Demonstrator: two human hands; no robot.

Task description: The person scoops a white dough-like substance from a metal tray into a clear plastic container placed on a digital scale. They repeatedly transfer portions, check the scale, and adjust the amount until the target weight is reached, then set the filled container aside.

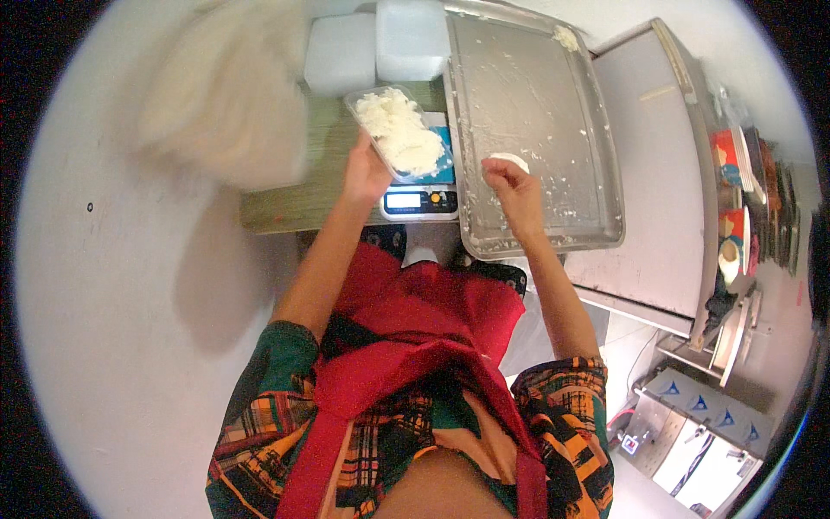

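Observation:
My left hand (367, 173) is closed on the near left side of a clear plastic tub (353, 101), holding it tilted over a digital kitchen scale (398, 208). White, crumbly food (399, 134) is heaped in the tub. Over the left part of a large metal tray (536, 112), my right hand (517, 190) has its fingers pinched together. A thin white piece with a curved edge (512, 160) shows at those fingertips; whether it is a scraper or a lump of the food, I cannot make out. Smears and crumbs cover the tray's bottom.
Two stacks of translucent tubs (341, 54) stand behind the scale on a green surface (281, 203). A large cream-coloured mass (220, 95), blurred, is at the left. One food clump (565, 37) sits in the tray's far right corner. A white cabinet top (644, 173) adjoins the tray.

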